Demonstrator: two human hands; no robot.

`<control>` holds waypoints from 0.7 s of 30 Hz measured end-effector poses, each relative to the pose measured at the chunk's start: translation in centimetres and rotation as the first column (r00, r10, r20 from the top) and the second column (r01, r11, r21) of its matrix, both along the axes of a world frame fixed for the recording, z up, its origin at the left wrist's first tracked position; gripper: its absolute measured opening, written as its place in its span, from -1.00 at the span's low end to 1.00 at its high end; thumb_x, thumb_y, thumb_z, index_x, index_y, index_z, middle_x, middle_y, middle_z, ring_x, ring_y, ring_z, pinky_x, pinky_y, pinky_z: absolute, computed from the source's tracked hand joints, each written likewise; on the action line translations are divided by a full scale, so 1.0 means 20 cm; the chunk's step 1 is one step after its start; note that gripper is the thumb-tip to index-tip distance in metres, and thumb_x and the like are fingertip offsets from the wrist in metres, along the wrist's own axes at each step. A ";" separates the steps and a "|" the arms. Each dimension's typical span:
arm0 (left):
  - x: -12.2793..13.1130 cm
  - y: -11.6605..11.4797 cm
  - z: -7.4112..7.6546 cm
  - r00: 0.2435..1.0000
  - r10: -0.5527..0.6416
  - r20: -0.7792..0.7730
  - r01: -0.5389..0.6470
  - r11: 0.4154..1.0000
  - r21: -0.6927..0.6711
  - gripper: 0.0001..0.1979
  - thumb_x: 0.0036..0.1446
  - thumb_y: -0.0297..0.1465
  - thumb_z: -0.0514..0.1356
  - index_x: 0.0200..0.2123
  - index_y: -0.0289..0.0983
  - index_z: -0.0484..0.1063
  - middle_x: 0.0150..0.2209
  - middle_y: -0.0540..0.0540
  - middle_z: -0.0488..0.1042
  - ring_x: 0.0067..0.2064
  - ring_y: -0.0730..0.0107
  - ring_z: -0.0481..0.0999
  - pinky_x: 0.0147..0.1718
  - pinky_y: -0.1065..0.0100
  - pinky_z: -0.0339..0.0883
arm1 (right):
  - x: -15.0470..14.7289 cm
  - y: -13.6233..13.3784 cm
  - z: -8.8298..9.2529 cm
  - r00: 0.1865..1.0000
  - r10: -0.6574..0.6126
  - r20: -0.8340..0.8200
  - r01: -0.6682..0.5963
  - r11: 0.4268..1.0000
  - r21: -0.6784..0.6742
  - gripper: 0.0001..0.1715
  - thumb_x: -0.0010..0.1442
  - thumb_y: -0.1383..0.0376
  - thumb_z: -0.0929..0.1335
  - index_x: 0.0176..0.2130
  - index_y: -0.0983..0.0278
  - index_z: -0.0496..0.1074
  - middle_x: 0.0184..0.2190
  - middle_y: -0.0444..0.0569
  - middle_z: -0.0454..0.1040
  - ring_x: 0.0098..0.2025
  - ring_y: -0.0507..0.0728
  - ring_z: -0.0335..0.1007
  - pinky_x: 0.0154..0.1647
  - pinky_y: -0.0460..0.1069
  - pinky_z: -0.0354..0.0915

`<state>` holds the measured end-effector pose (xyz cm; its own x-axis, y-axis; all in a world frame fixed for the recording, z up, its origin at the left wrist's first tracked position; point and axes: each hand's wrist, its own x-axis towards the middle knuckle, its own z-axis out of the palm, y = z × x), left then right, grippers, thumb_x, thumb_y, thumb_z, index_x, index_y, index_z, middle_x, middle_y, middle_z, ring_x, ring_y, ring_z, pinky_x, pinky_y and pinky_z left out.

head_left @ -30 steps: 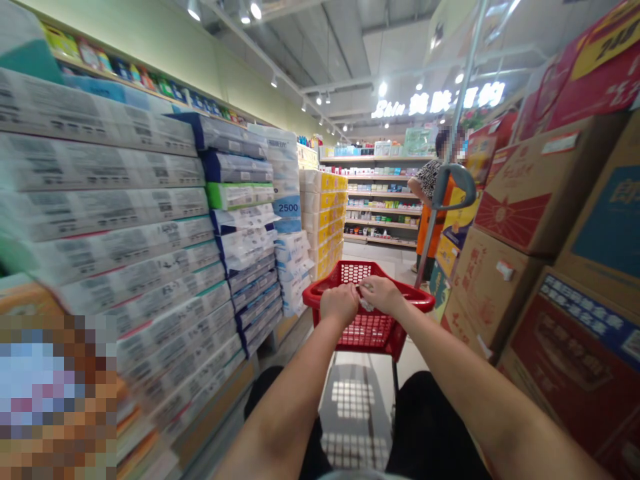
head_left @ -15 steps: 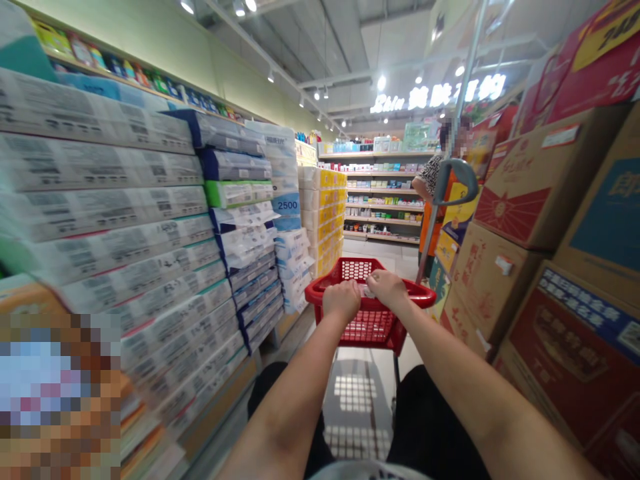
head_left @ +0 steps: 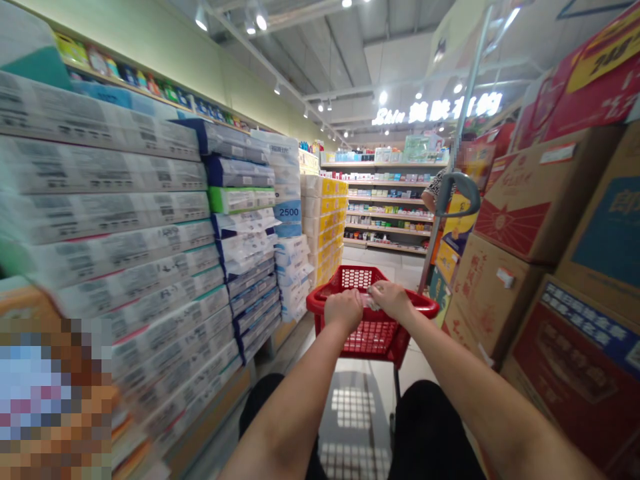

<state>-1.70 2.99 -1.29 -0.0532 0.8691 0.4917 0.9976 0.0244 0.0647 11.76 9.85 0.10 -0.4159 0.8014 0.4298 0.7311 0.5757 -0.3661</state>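
In front of me stands a red shopping cart [head_left: 367,339] with a mesh plastic basket. My left hand [head_left: 343,311] is closed over the cart's near bar, left of its middle. Just to the right, my right hand [head_left: 391,300] wraps round the same bar. A small pale piece of the handle shows between the two fists. Fingertips of both hands are mostly hidden behind the bar. The inside of the basket is largely covered by my hands.
Stacked tissue packs [head_left: 135,200] line the left side, with yellow-and-white packs [head_left: 325,217] farther along. Cardboard boxes [head_left: 533,193] and a grey pole with a hook-shaped handle [head_left: 457,195] stand on the right. A person [head_left: 437,187] is partly behind the pole. Stocked shelves [head_left: 393,214] close the far end.
The person ahead has become more hidden behind the pole and boxes. The view has tilted up slightly, and both hands keep their hold on the cart.
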 end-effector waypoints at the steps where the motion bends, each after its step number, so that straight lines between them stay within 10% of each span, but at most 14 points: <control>1: 0.01 0.00 0.00 1.000 0.006 -0.004 -0.006 1.000 -0.003 -0.56 0.31 -0.31 -0.27 -0.22 -0.29 0.37 -0.26 -0.17 0.48 -0.25 0.25 0.49 -0.24 0.21 0.27 | 0.01 0.00 0.00 0.998 -0.064 -0.005 0.064 0.998 -0.020 -0.64 0.23 0.20 0.19 -0.34 0.29 0.50 -0.38 0.03 0.52 -0.33 0.09 0.40 -0.32 -0.07 0.21; 7: 0.02 -0.01 0.02 1.000 0.005 -0.012 -0.006 0.999 -0.042 -0.56 0.31 -0.32 -0.27 -0.19 -0.30 0.38 -0.23 -0.20 0.48 -0.23 0.26 0.48 -0.22 0.21 0.26 | 0.02 -0.01 -0.01 0.994 0.095 -0.045 -0.091 0.994 0.068 -0.73 0.19 0.22 0.24 -0.28 0.23 0.49 -0.28 -0.05 0.52 -0.23 0.06 0.40 -0.22 -0.10 0.22; 12: 0.01 0.00 0.00 1.000 -0.014 0.012 0.014 1.000 0.010 -0.58 0.31 -0.31 -0.25 -0.21 -0.29 0.37 -0.26 -0.18 0.48 -0.24 0.23 0.49 -0.22 0.19 0.26 | 0.03 -0.02 -0.02 0.981 -0.174 -0.085 0.173 0.985 -0.015 -0.66 0.21 0.24 0.19 -0.37 0.29 0.49 -0.41 0.03 0.51 -0.34 0.09 0.41 -0.32 -0.07 0.22; 17: 0.00 -0.01 0.00 1.000 -0.026 -0.001 0.026 1.000 -0.002 -0.58 0.31 -0.32 -0.26 -0.22 -0.28 0.37 -0.25 -0.16 0.48 -0.24 0.25 0.49 -0.22 0.21 0.26 | 0.03 -0.04 -0.04 0.982 0.172 -0.073 -0.157 0.972 0.175 -0.75 0.18 0.24 0.23 -0.28 0.24 0.48 -0.26 -0.05 0.51 -0.19 0.05 0.38 -0.13 -0.10 0.20; 21: 0.00 -0.01 0.00 1.000 -0.016 0.002 0.016 1.000 -0.009 -0.59 0.31 -0.32 -0.24 -0.20 -0.29 0.36 -0.23 -0.17 0.48 -0.22 0.24 0.49 -0.21 0.21 0.26 | 0.03 -0.04 -0.04 0.981 -0.172 -0.084 0.175 0.984 0.024 -0.65 0.22 0.22 0.18 -0.38 0.30 0.47 -0.39 0.02 0.50 -0.33 0.08 0.40 -0.29 -0.07 0.22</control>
